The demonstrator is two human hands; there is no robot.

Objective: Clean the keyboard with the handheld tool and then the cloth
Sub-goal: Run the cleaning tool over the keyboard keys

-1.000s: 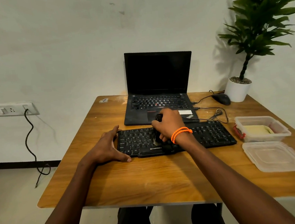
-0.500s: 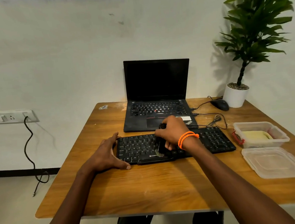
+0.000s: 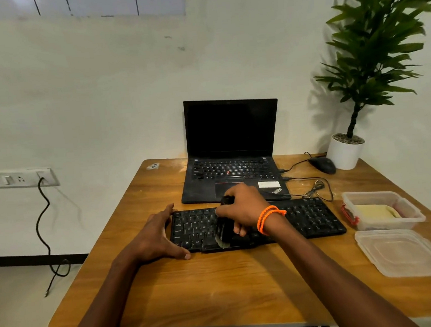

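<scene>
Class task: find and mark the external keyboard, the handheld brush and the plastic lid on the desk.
external keyboard (image 3: 313,216): head view, on its bare right-hand keys.
handheld brush (image 3: 224,230): head view, on its black body below the fingers.
plastic lid (image 3: 403,251): head view, on its flat middle.

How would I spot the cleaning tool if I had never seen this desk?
Find the black keyboard in front of the laptop. The right hand, with orange wristbands, grips a small black brush upright on its keys; pale bristles at its bottom set it apart.

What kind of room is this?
Probably a small office or study corner: a laptop and a separate keyboard sit on a wooden desk, with a potted plant by the wall.
</scene>
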